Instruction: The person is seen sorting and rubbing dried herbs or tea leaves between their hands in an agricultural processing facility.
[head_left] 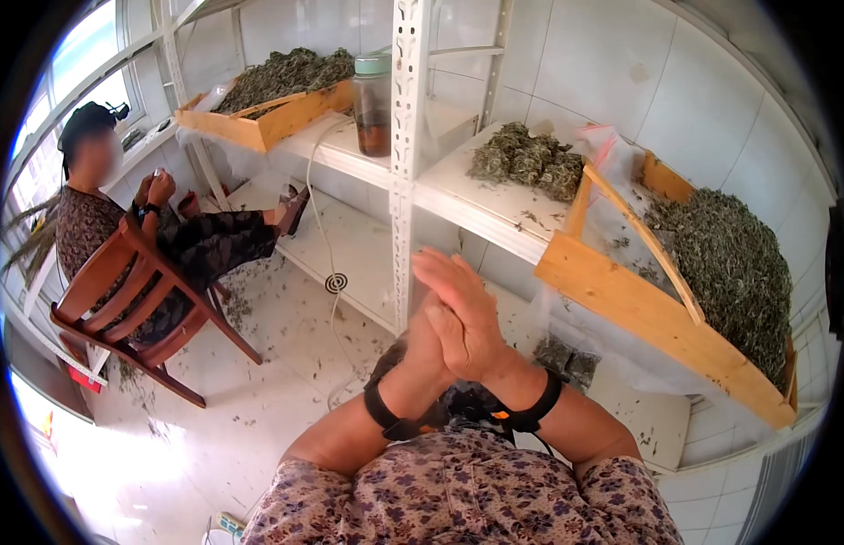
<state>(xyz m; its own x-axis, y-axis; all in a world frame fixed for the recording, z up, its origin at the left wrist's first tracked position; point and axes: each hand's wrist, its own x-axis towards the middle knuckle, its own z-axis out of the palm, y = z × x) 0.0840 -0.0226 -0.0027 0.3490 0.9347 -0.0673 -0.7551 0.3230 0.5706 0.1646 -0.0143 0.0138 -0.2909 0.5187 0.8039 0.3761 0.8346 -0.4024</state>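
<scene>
My left hand and my right hand are pressed palm to palm in front of my chest. The right fingers lie stretched together over the left hand, whose fingers are mostly hidden. Whatever lies between the palms, if anything, cannot be seen. Each wrist wears a black band. Ahead and to the right, a wooden tray lined with clear plastic holds a heap of dried grey-green herb. Left of it, a loose clump of the same herb lies on the white shelf.
A perforated white post rises just beyond my hands. On the left shelf stand another herb-filled wooden tray and a green-lidded bottle. A person sits on a wooden chair at left. A cable hangs down; herb scraps litter the floor.
</scene>
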